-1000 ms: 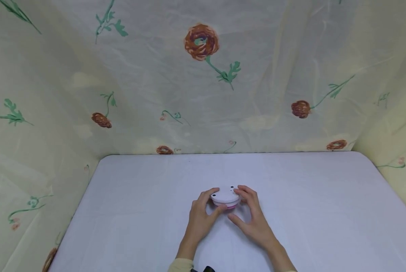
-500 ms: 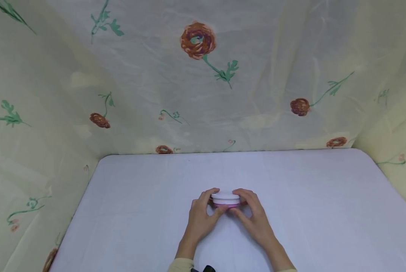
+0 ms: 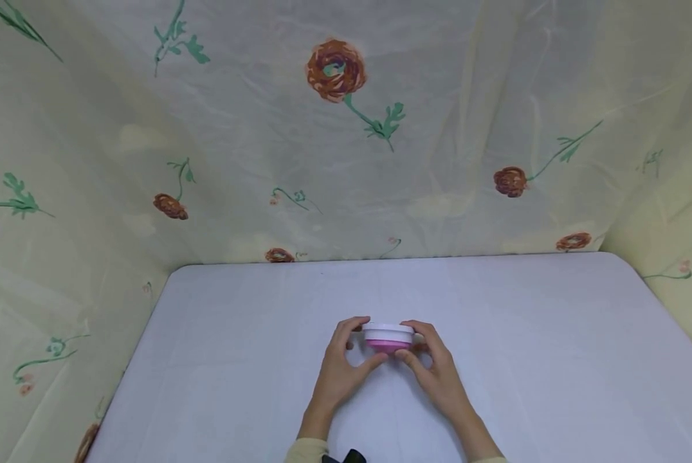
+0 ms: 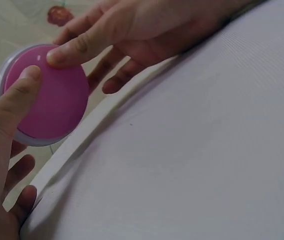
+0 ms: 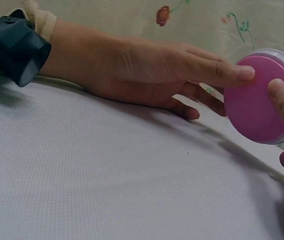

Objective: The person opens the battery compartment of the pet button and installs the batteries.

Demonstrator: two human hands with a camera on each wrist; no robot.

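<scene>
I am holding a small round case (image 3: 388, 337), white on top and pink underneath, between both hands just above the pale surface (image 3: 218, 360), near its front middle. My left hand (image 3: 340, 368) is gripping the case's left side, thumb pressing on the pink base (image 4: 49, 102) and fingers curling round the far rim. My right hand (image 3: 435, 370) is pinching the right side the same way, its thumb lying on the pink face (image 5: 255, 97) in the right wrist view. The case is tilting toward me, its pink underside facing the wrist cameras and its white part turning away.

By my judgement the work is at an early stage: the case is lifted and gripped from both sides, yet the white and pink halves are sitting flush together, with no gap showing between them. Whether they are meant to twist or pull apart I cannot tell.

A floral curtain (image 3: 346, 128) is hanging round the back and sides of the surface. A dark strap (image 5: 19, 50) is sitting on my left wrist, beside a beige sleeve cuff (image 3: 307, 451). Nothing is standing between my hands and the case.
</scene>
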